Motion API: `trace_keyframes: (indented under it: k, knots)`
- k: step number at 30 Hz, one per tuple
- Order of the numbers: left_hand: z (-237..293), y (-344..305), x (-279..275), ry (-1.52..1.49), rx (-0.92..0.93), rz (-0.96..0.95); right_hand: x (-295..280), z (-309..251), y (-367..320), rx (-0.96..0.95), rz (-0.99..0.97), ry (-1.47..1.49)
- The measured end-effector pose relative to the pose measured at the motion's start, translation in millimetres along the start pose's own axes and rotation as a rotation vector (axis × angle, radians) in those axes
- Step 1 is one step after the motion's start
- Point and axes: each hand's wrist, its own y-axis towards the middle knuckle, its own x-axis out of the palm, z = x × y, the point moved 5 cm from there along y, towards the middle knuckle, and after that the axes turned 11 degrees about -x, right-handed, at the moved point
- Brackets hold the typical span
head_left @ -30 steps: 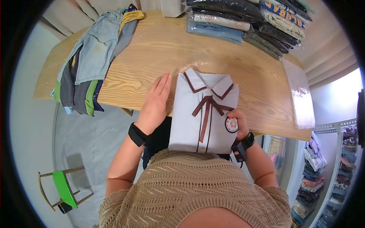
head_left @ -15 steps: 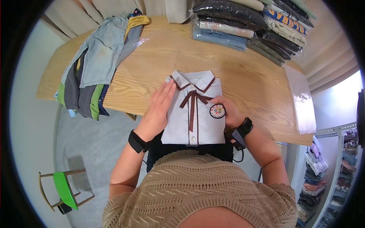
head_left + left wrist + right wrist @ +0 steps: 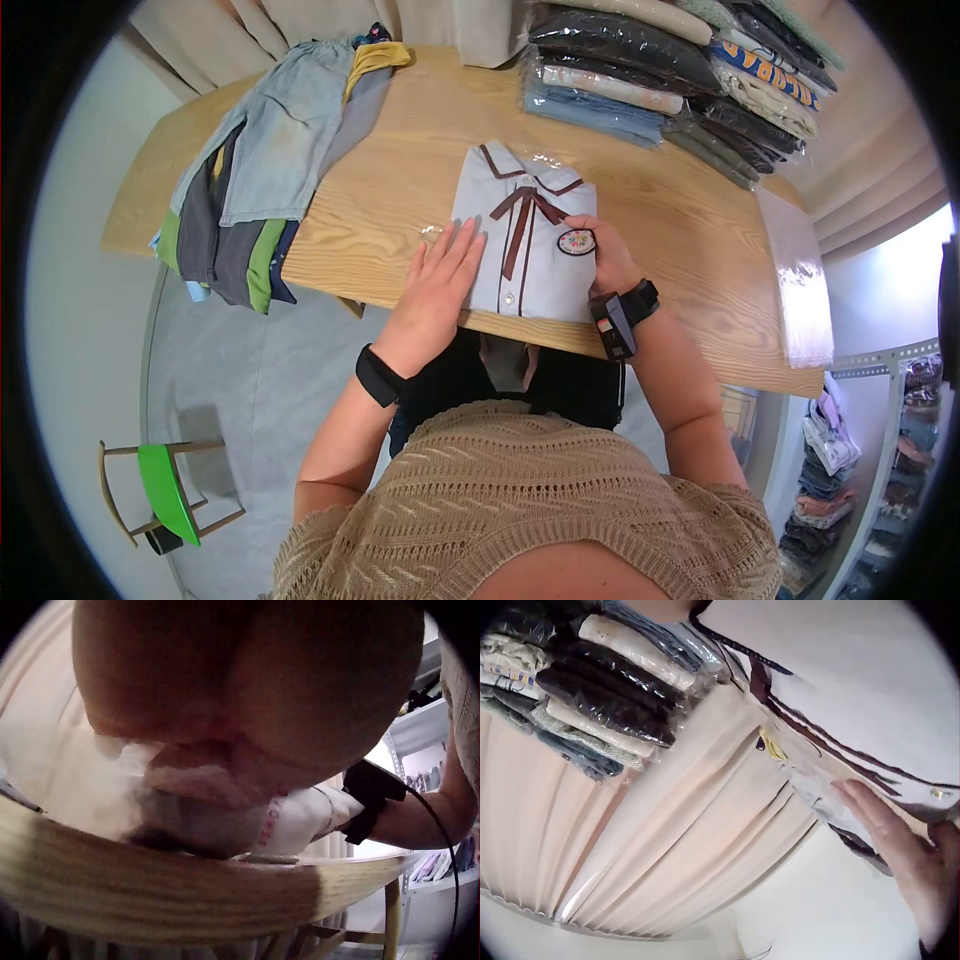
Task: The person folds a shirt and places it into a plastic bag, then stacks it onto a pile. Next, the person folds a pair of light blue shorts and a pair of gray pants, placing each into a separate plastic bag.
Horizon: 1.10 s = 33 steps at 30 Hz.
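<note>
A folded white shirt (image 3: 545, 285) with brown-trimmed collar, a brown ribbon bow (image 3: 520, 235) and a round badge (image 3: 577, 242) lies at the table's front edge in the head view. My right hand (image 3: 612, 262) grips its right side, thumb on top by the badge. Along the left side, my left hand (image 3: 435, 295) rests with fingers straight, fingertips at the shirt's edge. The right wrist view shows that left hand (image 3: 900, 851) across the shirt front (image 3: 855, 682). Clear plastic (image 3: 430, 232) glints by the left fingertips.
Loose trousers and other clothes (image 3: 275, 130) are heaped on the table's left. Bagged garments (image 3: 620, 65) are stacked at the back right, with flat clear bags (image 3: 795, 280) on the right edge. A green-seated chair (image 3: 168, 490) stands on the floor at left.
The shirt has moved away from my body onto the table's front part. My left hand has come from beside the shirt to its left edge; my right hand keeps its grip.
</note>
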Motion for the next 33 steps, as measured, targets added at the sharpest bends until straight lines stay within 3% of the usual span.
trace_keyframes:
  k: [2, 4, 13, 15, 16, 18, 19, 21, 23, 25, 26, 29, 31, 33]
  knots:
    - [3, 0, 2, 0.004, -0.01, 0.01, 2, 5, 3, -0.021, 0.005, 0.017]
    - [4, 0, 5, 0.012, -0.018, 0.019, 10, 9, 9, -0.062, -0.139, 0.1]
    - [-4, -7, -13, 0.051, -0.084, 0.113, 37, 49, 19, 0.015, -0.167, 0.151]
    - [6, -19, -32, -0.045, -0.016, 0.204, 42, 50, 16, 0.127, -0.31, 0.135]
    - [15, -25, -35, -0.15, 0.117, 0.249, 51, 48, 9, 0.126, -0.308, 0.137]
    - [34, -35, -13, -0.302, 0.304, 0.022, 62, 42, -3, -0.054, -0.313, -0.23]
    - [43, -39, 1, -0.37, 0.379, -0.129, 60, 43, 2, -0.047, -0.31, -0.231]
    - [53, -35, 18, -0.304, 0.37, -0.078, 64, 48, 16, 0.145, -0.348, 0.117]
    - [57, -25, 30, -0.223, 0.346, -0.064, 69, 46, 12, 0.145, -0.291, 0.134]
    - [48, -13, 29, 0.002, 0.026, 0.104, 67, 42, 13, -0.172, -0.573, -0.446]
    - [40, -9, 38, 0.026, -0.131, 0.032, 63, 44, 16, -0.173, -0.575, -0.448]
    - [29, -11, 49, 0.064, -0.176, 0.059, 52, 54, 33, -0.092, -0.527, -0.286]
    - [30, -12, 46, 0.079, -0.186, 0.046, 44, 58, 50, -0.234, -0.574, -0.431]
    - [31, -21, 46, 0.164, -0.075, 0.121, 43, 64, 70, -0.219, -0.555, -0.384]
